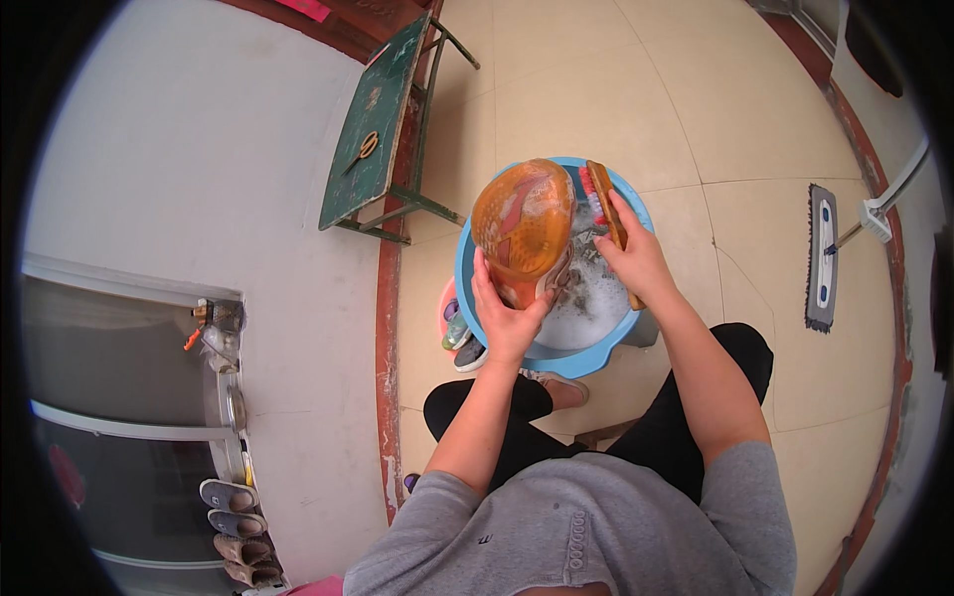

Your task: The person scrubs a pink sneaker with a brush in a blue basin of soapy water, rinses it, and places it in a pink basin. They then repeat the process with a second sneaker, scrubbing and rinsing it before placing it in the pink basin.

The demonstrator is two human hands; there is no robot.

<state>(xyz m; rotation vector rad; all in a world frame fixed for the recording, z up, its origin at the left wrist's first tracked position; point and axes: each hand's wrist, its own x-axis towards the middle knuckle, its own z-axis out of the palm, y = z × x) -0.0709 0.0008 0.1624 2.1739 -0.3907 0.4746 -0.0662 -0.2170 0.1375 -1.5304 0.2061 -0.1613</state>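
My left hand (507, 320) grips a wet shoe (524, 220) near its heel, with the orange, patterned rubber sole turned up and some suds on it. In my right hand (637, 261) is a wooden-backed scrubbing brush (607, 201), its red and white bristles facing the shoe and apart from the sole. Both are over a blue plastic basin (585, 363) of foamy water (577, 328), where something dark and patterned shows among the suds; what it is I cannot tell.
More shoes (468, 352) lie in a pink container left of the basin. A worn green bench (376, 112) with scissors (365, 149) on it stands by the wall. A flat mop (822, 257) is at the right. Slippers (237, 523) line the sill at the lower left.
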